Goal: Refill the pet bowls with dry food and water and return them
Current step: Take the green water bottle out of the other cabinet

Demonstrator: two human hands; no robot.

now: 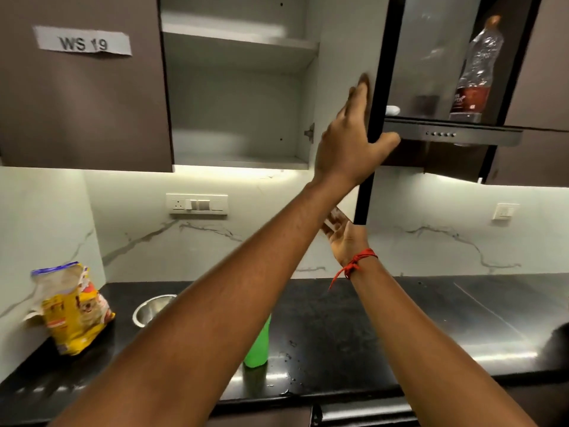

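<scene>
Left hand (348,140) clasps the open door's (340,41) edge, right hand (346,240) spread loosely beneath its corner (fingers blurred), while bowl (153,309), food bag (74,312) and bottle (258,345) stand on the worktop (338,318).

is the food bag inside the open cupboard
No, the yellow food bag stands on the black counter at the left, near the steel bowl, below the open cupboard.

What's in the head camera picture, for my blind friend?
A left hand holds the edge of an open cabinet door, the right hand just below. A yellow food bag, steel bowl and green bottle stand on the black counter.
</scene>
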